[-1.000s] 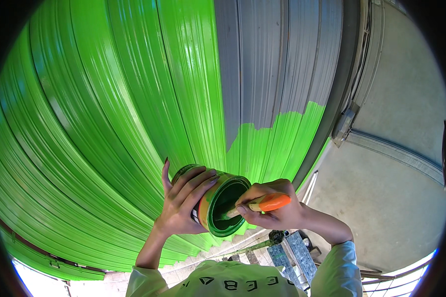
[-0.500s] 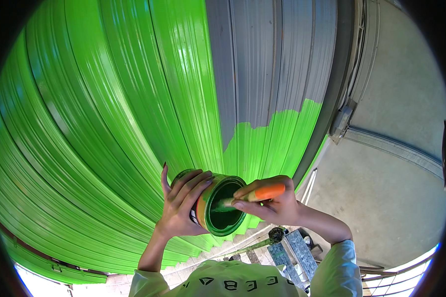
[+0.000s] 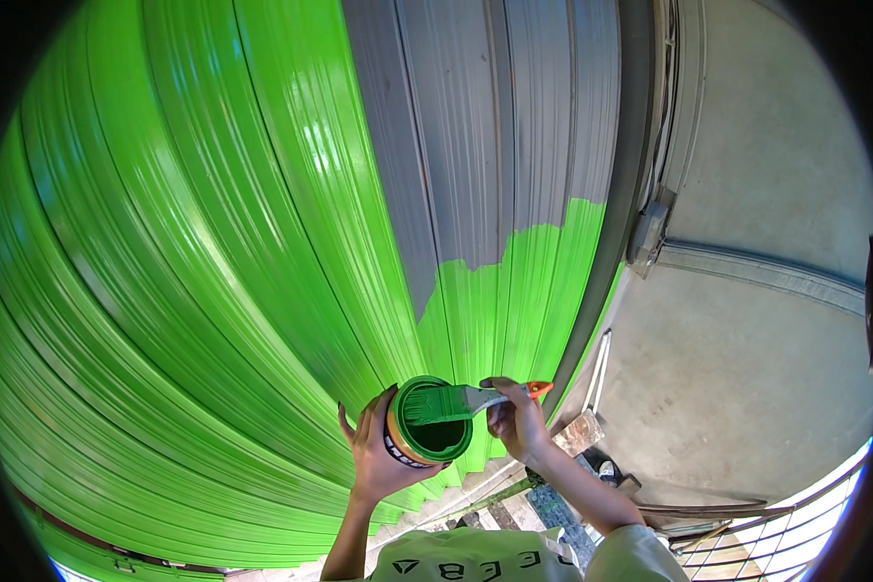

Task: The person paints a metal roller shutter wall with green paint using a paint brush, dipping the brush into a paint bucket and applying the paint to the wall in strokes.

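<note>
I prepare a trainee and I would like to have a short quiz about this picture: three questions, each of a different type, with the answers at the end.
1. Multiple choice. Where is the brush held?
A) on the left side
B) on the right side
C) on both sides

2. True or false? The ribbed metal panel is green all over.

3. Fill in: The left hand holds the ____.

Key:
1. B, by the right hand.
2. False: it has a grey area.
3. paint can
</note>
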Motion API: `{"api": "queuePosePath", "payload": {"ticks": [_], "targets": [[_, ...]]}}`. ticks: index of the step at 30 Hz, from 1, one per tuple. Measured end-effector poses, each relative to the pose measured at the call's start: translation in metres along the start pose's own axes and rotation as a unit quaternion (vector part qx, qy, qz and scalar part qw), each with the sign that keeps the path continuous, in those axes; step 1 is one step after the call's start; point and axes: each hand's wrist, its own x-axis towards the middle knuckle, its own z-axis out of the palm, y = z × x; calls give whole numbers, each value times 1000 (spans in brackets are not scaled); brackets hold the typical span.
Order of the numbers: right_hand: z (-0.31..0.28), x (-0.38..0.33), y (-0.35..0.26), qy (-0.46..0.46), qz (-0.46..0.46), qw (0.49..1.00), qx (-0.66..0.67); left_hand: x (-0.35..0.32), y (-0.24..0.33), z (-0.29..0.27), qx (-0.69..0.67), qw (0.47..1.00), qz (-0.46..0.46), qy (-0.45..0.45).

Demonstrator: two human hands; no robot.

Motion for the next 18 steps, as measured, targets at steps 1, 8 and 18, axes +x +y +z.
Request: {"api": "queuePosePath", "payload": {"ticks": [1,8,18], "targets": [[-4,-1,3,-3,49,998,36,0,0,3,-7,1000,-15,-8],[-15,-5,1,-100,-92,990,-39,6,-3,10,-1,999,-53,0],[-13,21,-30,-185,-178,966,26,23,2,12,-84,992,-89,36]]}}
